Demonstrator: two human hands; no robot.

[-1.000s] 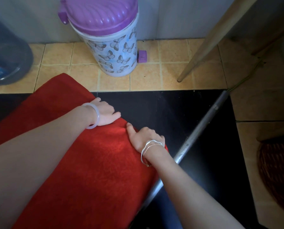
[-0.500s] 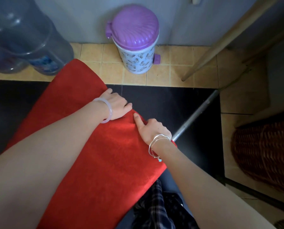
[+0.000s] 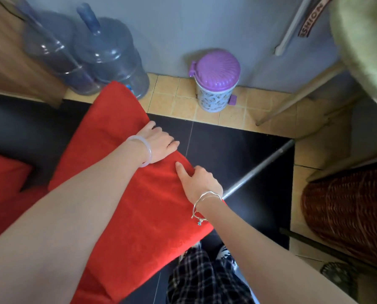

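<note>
Noted plaid trousers at the near edge. Found the red towel just left of them, spread slantwise from near left to far centre over a black surface; cannot tell what bears it. Recorded the right hand on the towel's right edge, thumb straight on top, fingers curled over the edge and gripping the cloth. Recorded the left hand just beyond on the same edge, thumb on top, fingers folded over, likewise holding the cloth. Observed the two thumbs pointing toward each other, near but apart. Logged a metal pole slanting across the black surface, running in behind the right wrist. Logged a wicker basket at right. Farther off, on yellow tiles by the wall: a purple-lidded bin at far centre and two water bottles at far left, the towel's far corner overlapping the nearer one.
</note>
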